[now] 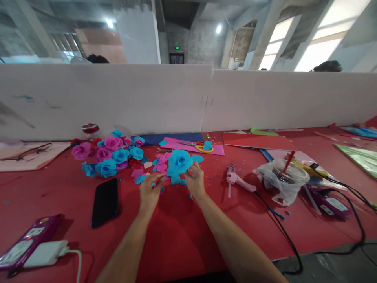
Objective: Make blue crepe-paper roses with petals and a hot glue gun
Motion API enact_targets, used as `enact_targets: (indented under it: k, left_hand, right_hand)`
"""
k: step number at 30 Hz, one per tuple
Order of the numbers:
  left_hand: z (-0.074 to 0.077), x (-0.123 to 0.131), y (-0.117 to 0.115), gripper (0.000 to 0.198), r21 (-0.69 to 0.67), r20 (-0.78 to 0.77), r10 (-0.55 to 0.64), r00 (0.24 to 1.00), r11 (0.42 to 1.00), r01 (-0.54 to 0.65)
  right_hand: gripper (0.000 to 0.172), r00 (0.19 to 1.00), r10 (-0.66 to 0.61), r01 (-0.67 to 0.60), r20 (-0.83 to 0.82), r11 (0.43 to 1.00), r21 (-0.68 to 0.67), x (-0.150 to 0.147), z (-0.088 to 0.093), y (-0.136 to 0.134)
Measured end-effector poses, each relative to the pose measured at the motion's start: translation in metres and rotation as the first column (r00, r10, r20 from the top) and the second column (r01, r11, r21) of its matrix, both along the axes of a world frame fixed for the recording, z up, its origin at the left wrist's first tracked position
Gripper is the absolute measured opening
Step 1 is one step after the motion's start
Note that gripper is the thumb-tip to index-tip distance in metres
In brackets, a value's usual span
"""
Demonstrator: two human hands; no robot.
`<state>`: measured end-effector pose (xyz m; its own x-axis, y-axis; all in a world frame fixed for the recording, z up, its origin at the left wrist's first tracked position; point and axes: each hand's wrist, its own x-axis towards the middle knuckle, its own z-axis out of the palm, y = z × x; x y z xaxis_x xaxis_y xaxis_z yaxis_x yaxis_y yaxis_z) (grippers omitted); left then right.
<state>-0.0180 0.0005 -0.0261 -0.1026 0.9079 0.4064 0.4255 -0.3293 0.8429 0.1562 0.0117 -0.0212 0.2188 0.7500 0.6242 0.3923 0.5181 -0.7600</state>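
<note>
A blue paper rose (180,160) is held up over the table, its open bloom facing me. My right hand (194,181) grips it from the right side, fingers closed at its underside. My left hand (150,192) is just left of the rose with its fingertips pinched together; whatever they hold is hidden or too small to name. Loose pink paper petals (161,162) and blue scraps lie behind and below the flower. Further left sits a cluster of finished pink, blue and red paper roses (120,156).
Scissors with yellow handles (204,148) lie on a pink paper strip behind the rose. Right of my hands are a pink glue gun (235,179) with a black cord and a bagged cup with a red straw (290,173). A phone (105,202) and purple power strip (38,232) are left.
</note>
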Motion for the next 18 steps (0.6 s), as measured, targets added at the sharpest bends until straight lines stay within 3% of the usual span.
enact_targets:
  k: [7,13,18]
  left_hand:
    - [0.006,0.012,-0.008,0.019,0.074,0.101,-0.057,0.993,0.996,0.049]
    - [0.008,0.015,-0.013,0.017,0.123,0.207,-0.111,0.972,0.989,0.086]
    - [0.006,0.013,-0.014,0.013,0.077,0.259,-0.091,0.962,0.994,0.073]
  right_hand:
    - [0.020,0.994,0.066,-0.072,-0.085,0.995,-0.063,-0.016,0.003,-0.011]
    - [0.015,0.991,0.116,-0.121,-0.067,0.989,-0.083,-0.023,0.005,-0.018]
    - [0.019,0.991,0.135,-0.135,-0.005,0.988,-0.076,-0.027,0.003,-0.020]
